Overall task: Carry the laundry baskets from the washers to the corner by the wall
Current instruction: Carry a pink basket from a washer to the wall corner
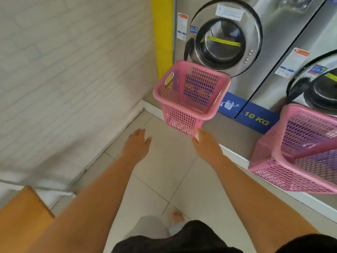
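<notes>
Both hands are empty and spread open, reaching toward the pink basket (191,95) at upper centre of the frame. The left hand (137,144) sits left of centre, palm down with fingers loosely splayed, well short of the basket. The right hand (205,143) is just right of centre, and its fingertips (199,131) lie at the basket's lower corner, either touching it or just shy of it; which one cannot be told. Neither hand has a grip on anything. The basket stands on the tiled floor (164,170) right in front of the leftmost washer (228,33), below its round door, presumably parked there to catch a load. It is already close to the corner where the pale brick wall (63,70) at left meets the row of machines, beside a yellow strip (162,33). The arms are set roughly basket-width apart, which suggests a two-handed hold on opposite rims, sensible for a wide, light, mesh-sided tub. It looks empty, so it should lift easily. A second basket (299,148), also pink, leans at the right edge of the frame before the next washer (310,61), with nobody touching it; it will likely need its own trip. A wooden bench (20,216) shows at lower left.
</notes>
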The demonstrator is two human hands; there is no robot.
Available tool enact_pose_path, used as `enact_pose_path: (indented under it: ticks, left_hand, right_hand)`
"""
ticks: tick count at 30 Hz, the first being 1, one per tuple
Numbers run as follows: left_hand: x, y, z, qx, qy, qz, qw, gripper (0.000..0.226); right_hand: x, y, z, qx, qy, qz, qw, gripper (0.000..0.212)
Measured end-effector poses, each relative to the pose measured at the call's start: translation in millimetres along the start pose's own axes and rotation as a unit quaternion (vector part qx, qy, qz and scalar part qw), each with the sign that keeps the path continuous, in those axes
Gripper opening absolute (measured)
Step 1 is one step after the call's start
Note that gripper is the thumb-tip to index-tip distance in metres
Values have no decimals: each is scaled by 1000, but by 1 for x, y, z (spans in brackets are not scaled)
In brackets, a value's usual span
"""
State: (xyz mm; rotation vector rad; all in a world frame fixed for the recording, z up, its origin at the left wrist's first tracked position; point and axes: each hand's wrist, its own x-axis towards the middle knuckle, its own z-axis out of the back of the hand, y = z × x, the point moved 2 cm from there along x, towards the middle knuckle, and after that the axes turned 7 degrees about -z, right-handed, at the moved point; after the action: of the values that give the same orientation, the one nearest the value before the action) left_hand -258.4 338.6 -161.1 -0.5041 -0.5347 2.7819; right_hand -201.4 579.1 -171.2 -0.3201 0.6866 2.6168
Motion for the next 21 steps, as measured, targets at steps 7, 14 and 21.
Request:
enact_pose_path:
  ticks: [7, 14, 21]
  left_hand:
    - [115, -28, -1, 17, 7, -49, 999, 56]
    - [242, -45, 17, 8, 23, -115, 993, 48]
    - [366, -41, 29, 49, 68, -121, 989, 54]
  right_hand:
    - [76, -25, 12, 37, -13, -73, 997, 45]
    - [173, -27, 16, 77, -51, -154, 984, 35]
    - [257, -23, 18, 120, -95, -247, 957, 47]
